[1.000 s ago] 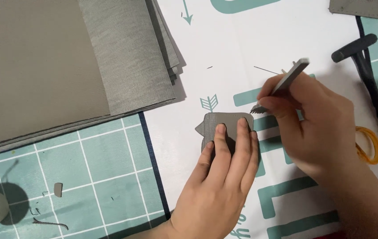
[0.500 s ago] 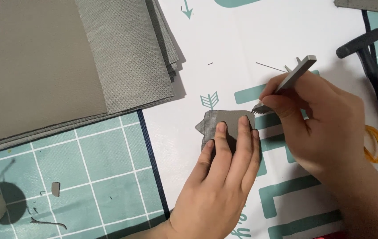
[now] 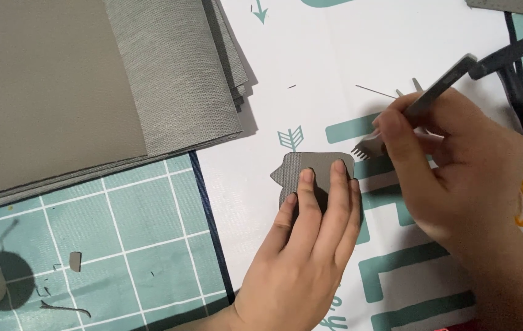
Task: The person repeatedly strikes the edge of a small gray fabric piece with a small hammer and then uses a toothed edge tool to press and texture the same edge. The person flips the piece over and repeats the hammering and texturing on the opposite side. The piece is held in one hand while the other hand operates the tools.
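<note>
Two hands work over one small grey cut piece (image 3: 313, 168), which lies flat on the white printed sheet (image 3: 335, 73) near the middle of the worktop, just to the right of the sheet's dark left edge where the green gridded cutting mat (image 3: 120, 233) begins. The left hand (image 3: 307, 257) lies on top of it with the fingers held straight and close together, their tips pressing it down; nothing is pinched, and only the upper edge and a pointed left corner of the piece show past the fingers. The right hand (image 3: 458, 171) has thumb and fingers closed round the metal shank of a pronged chisel (image 3: 421, 113), whose row of small teeth hovers by the piece's upper right corner; whether the teeth touch the edge I cannot tell

The piece looks thin, light and flexible, like leather or coated cloth, so it would likely slide or curl if not held flat. A flat press close behind the working edge seems the sound hold, with fingertips kept clear of the teeth

A stack of grey fabric sheets (image 3: 90, 92) fills the far left corner, and small offcuts (image 3: 75, 260) lie on the mat near the left edge
</note>
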